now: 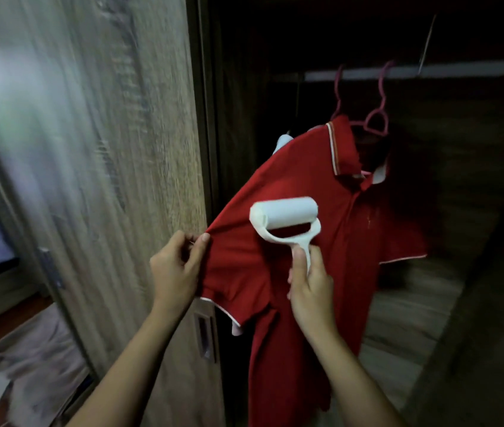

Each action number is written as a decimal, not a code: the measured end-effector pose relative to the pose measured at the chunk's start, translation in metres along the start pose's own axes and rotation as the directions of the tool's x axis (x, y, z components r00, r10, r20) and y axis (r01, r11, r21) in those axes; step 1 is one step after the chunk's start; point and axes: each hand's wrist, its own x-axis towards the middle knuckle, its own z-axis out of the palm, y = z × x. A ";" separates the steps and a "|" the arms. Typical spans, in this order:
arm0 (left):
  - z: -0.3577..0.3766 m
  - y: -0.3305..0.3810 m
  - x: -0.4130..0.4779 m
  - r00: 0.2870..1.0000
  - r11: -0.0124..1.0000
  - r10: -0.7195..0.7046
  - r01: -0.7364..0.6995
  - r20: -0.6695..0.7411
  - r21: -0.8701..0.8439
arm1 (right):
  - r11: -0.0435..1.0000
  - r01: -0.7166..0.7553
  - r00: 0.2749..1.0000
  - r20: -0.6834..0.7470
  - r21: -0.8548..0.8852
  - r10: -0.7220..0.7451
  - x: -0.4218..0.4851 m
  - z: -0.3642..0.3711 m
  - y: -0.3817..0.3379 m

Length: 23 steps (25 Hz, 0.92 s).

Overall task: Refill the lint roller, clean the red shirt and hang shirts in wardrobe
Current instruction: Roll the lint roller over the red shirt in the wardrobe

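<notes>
**Roller at the red shirt's chest, sleeve pinched taut**

The red shirt (291, 167) hangs inside the wardrobe on a pink hanger (377, 118), which is hooked over the rail (460, 70) well above both hands. The left hand (176, 266) pinches a fold of the shirt's shoulder cloth between its thumb and curled fingers. From that pinch the cloth runs taut up to the collar. The sleeve's white-edged hem hangs just below the left wrist.

The right hand (309, 288) has its fingers and thumb wrapped round the handle of the lint roller (284, 217). The white roll sits just above those fingertips, tilted, in front of the shirt's chest and to the left of the button placket. Whether the roll presses into the cloth cannot be told.

The wooden wardrobe door (105, 149) stands just behind the left hand's knuckles, with its recessed handle (206, 337) beside the left forearm. A bit of white garment (283, 141) shows behind the shirt's shoulder, above the roller.
</notes>
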 end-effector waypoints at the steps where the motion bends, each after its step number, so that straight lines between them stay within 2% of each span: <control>1: 0.000 -0.005 0.004 1.000 1.000 0.001 -0.001 0.000 -0.015 | 0.999 0.030 1.000 0.002 -0.032 -0.030 0.008 0.007 -0.005; 4: 0.005 -0.024 0.009 0.999 0.998 -0.038 0.039 0.014 -0.056 | 0.970 0.041 0.996 0.083 -0.241 -0.022 -0.002 0.029 0.011; 8: 0.014 -0.040 0.012 0.999 0.998 -0.005 0.009 0.048 -0.067 | 0.940 -0.176 0.920 0.292 -0.292 0.263 -0.079 0.042 0.042; 10: 0.016 -0.042 0.014 0.999 0.998 0.014 -0.011 0.042 -0.064 | 0.947 -0.156 0.938 0.259 -0.279 0.231 -0.060 0.040 0.039; 14: 0.016 -0.043 0.012 0.999 0.998 0.011 -0.009 0.030 -0.064 | 0.984 -0.028 0.992 0.114 -0.176 0.048 0.006 0.041 0.016; 18: 0.019 -0.045 0.011 0.999 0.999 0.035 -0.034 0.019 -0.030 | 0.963 -0.197 0.945 0.227 -0.182 0.236 -0.052 0.053 0.039; 19: 0.020 -0.046 0.013 0.999 0.999 0.038 -0.038 0.014 -0.029 | 0.959 -0.201 0.941 0.234 -0.200 0.246 -0.053 0.052 0.042; 21: 0.019 -0.047 0.014 0.999 0.998 0.048 -0.047 0.018 -0.032 | 0.978 -0.114 0.982 0.127 -0.176 0.137 -0.015 0.047 0.033; 23: 0.019 -0.049 0.014 0.998 0.997 0.062 -0.061 0.029 -0.041 | 0.981 -0.038 0.998 -0.060 -0.192 0.027 0.046 0.032 0.007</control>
